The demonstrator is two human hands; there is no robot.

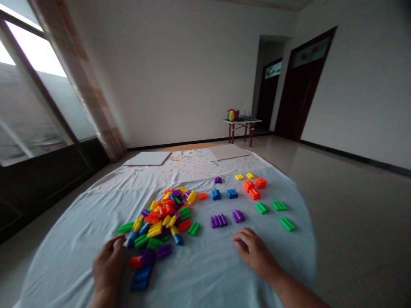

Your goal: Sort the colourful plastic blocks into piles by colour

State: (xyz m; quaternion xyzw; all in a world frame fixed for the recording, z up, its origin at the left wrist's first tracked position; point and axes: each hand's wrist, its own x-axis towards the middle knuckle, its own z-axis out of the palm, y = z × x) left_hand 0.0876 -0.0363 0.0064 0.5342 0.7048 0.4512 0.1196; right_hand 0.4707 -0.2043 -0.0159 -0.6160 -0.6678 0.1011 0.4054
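My left hand (109,264) rests at the near left edge of a heap of plastic blocks (167,209). Its fingers are curled, and whatever may be inside them is hidden. The ridged blocks are orange, yellow, green, blue and purple. Close to this hand lie a long green block (125,227) and a blue block (141,278). My right hand (255,252) is on the cloth, fingers curled in toward the thumb, with only a dark shadow between them. Just beyond it are a purple block (238,216) and a wider purple group (218,220).
Blocks lie sorted by colour: blue (232,193), orange (260,183), green (279,205), yellow (239,176). A white board (147,158) and a beige board (229,152) lie at the far edge of the cloth-covered table (80,222). A small table (242,122) stands beyond.
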